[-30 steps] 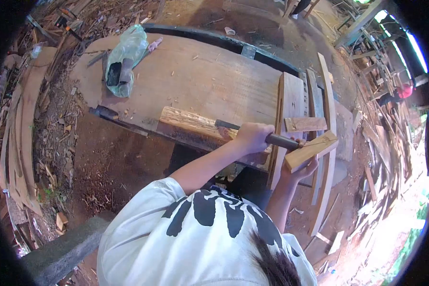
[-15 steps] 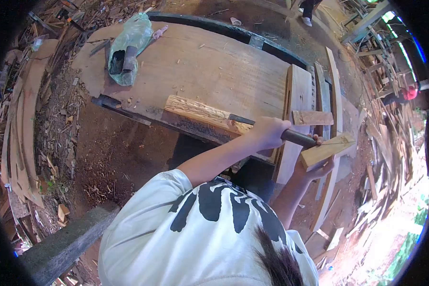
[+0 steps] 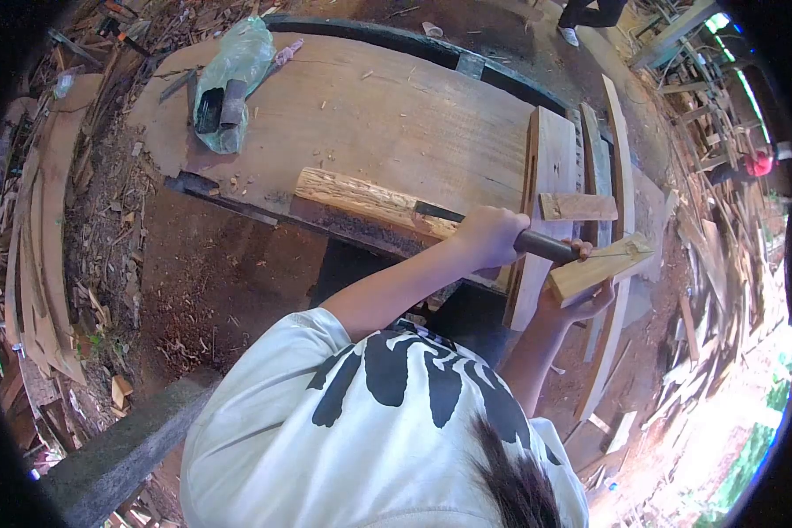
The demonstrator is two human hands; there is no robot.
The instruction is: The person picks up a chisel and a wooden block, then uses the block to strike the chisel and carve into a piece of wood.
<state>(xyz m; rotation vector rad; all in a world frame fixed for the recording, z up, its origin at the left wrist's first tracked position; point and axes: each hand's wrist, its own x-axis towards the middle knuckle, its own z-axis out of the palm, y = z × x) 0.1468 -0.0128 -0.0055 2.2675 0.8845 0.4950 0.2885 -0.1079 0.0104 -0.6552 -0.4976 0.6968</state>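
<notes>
My left hand is closed around a chisel, its dark blade pointing left over the carved wooden piece. That piece lies along the near edge of the table, its top covered in rough gouge marks. My right hand grips a pale wooden block from below, with fingertips showing past its upper edge. The left end of the block is close by the butt of the chisel handle. A short board rests just beyond the handle, across a longer plank.
On the wooden tabletop a green plastic bag lies at the far left with a dark cylinder in it. Long boards stick out at the right. A person's legs show at the top. Scrap wood is piled on both sides.
The view has shifted slightly, moving the table a little up and left. Both hands keep their grip on the chisel and the block. The person at the top shows more of their legs.
</notes>
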